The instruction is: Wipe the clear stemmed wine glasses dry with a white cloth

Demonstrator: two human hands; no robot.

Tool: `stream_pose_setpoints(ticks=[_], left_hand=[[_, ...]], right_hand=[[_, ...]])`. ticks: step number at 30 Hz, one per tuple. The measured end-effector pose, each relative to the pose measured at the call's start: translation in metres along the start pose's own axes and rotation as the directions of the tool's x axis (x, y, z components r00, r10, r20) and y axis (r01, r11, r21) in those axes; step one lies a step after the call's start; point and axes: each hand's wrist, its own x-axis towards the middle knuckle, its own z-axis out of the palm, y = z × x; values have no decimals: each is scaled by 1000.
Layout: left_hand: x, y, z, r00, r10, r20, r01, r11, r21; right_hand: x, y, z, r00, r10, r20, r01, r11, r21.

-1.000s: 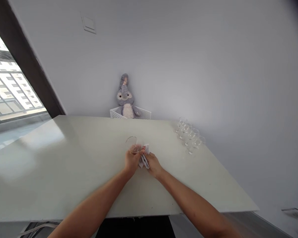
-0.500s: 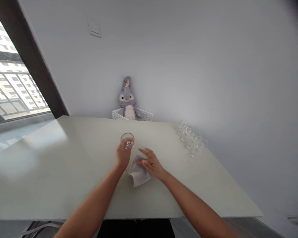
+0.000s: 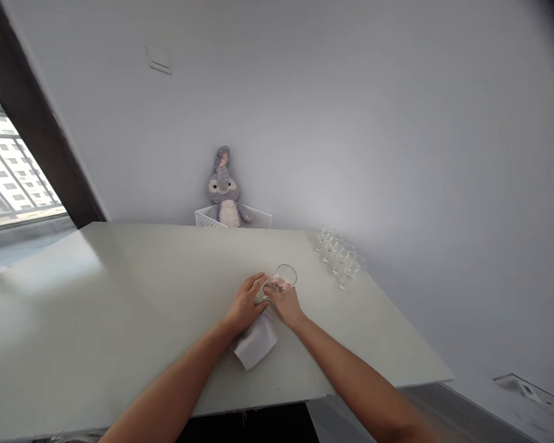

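Clock positions are taken from the two hands, with 12 pointing away from the wearer. Nearest, at 6 o'clock, a folded white cloth (image 3: 257, 342) lies on the pale tabletop (image 3: 133, 320), its upper end close under the left hand (image 3: 245, 304). The left hand is partly open, fingers extended and thumb apart, beside the base end of the glass; whether it touches glass or cloth cannot be determined. The right hand (image 3: 285, 303) is closed on a clear stemmed glass (image 3: 287, 284) – item tilted, round rim toward 1 o'clock, lower end toward the left hand. The fingers obscure much of the stem.

At 2 o'clock, near the right-hand edge of the tabletop, a close-set group of clear stemmed glasses (image 3: 340, 257) stands well apart from the hands; exact count not legible.

At 11 o'clock, beyond the far edge, is a white perforated basket (image 3: 260, 219), lower portion hidden by the tabletop. A grey long-eared plush toy (image 3: 226, 195) sits upright in it, against the pale wall (image 3: 351, 123). Higher on that wall, also at 11 – one white switch plate (image 3: 159, 58). Farthest, at 10 o'clock: a dark frame (image 3: 39, 117), then a metal railing (image 3: 16, 166) and a pale building (image 3: 9, 178) outside.
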Motion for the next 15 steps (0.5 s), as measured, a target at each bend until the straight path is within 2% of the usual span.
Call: stream_pose_setpoints(ticks=[2,5,10,12,15], left_hand=[[0,-4,-2,998,-46,32,45,998,39],[-1,-7,-3,990,-118,74,114,992,52],[1,-8,-3,975,-205,88,204,979,23],[3,-9,-4,972,-220,80,220,975,4],[3,-10,-5,962,-258,86,262,964,-40]], right_hand=[[0,3,-21,994,75,-76,-77,997,-21],[-10,13,-65,963,183,-197,-189,982,-11],[-37,34,-141,861,280,-426,-288,957,47],[-44,39,-163,837,297,-460,-302,951,65],[-45,44,-182,832,285,-477,-297,953,53]])
